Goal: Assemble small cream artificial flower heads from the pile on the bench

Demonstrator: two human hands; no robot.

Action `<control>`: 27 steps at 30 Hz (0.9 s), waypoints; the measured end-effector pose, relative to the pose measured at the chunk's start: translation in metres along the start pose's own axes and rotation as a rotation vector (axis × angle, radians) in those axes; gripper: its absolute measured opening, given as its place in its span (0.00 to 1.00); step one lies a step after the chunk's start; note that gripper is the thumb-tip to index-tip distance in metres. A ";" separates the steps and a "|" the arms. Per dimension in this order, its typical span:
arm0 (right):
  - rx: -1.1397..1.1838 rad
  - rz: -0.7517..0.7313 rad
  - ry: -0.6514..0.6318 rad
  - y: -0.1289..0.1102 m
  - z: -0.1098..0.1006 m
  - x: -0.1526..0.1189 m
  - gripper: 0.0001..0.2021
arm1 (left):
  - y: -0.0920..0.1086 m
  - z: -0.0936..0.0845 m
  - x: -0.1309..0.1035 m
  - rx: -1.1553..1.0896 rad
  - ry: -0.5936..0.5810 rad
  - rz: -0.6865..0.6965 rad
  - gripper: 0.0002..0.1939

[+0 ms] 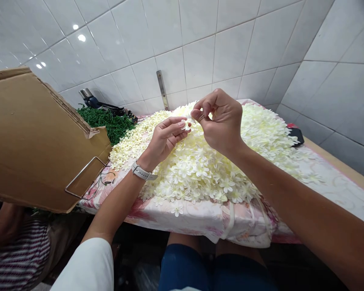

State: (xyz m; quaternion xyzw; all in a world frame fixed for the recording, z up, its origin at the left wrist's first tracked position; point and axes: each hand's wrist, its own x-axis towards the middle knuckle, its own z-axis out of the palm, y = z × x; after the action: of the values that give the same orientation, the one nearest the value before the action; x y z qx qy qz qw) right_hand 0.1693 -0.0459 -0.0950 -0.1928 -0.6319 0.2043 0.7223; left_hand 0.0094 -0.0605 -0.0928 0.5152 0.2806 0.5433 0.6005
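My left hand [169, 138], with a pale watch on its wrist, pinches a small white flower [186, 125] between thumb and fingertips. Just right of it and slightly higher, my right hand [220, 119] is closed, thumb and forefinger pressed together; what they hold, if anything, is too small to make out. Both hands are above a large heap of white flowers [200, 173] on the table with a floral cover [176, 216]. Smaller yellowish blossoms [129, 149] lie to the left of the heap.
A big cardboard box [39, 141] stands at the left, with a bent metal wire frame [80, 176] beside its edge. Green strands [107, 123] are piled behind it. A dark object [296, 136] lies at the right. Another person's striped clothing [18, 250] shows lower left.
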 end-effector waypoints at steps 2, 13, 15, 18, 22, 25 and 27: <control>-0.011 0.002 0.005 0.000 0.000 0.000 0.19 | -0.001 0.001 -0.001 0.026 0.000 0.015 0.14; -0.031 -0.019 0.063 -0.004 0.005 -0.009 0.18 | -0.010 0.008 -0.004 0.238 -0.037 0.205 0.12; -0.029 -0.019 0.064 -0.005 0.006 -0.009 0.18 | -0.011 0.008 -0.004 0.265 -0.039 0.218 0.13; -0.040 -0.021 0.074 -0.006 0.007 -0.010 0.18 | -0.011 0.009 -0.007 0.294 -0.029 0.267 0.15; -0.073 -0.022 0.089 -0.003 0.006 -0.010 0.18 | -0.010 0.010 -0.008 0.307 -0.035 0.327 0.14; -0.067 -0.005 0.067 0.000 0.005 -0.009 0.19 | -0.011 0.008 -0.005 0.317 -0.032 0.339 0.12; -0.063 0.010 0.046 0.003 0.004 -0.008 0.19 | -0.012 0.006 -0.002 0.311 -0.042 0.351 0.13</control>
State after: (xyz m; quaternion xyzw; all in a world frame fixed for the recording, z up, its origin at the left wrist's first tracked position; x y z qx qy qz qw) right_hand 0.1647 -0.0479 -0.1029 -0.2232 -0.6203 0.1834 0.7292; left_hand 0.0185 -0.0630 -0.1028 0.6534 0.2543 0.5791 0.4158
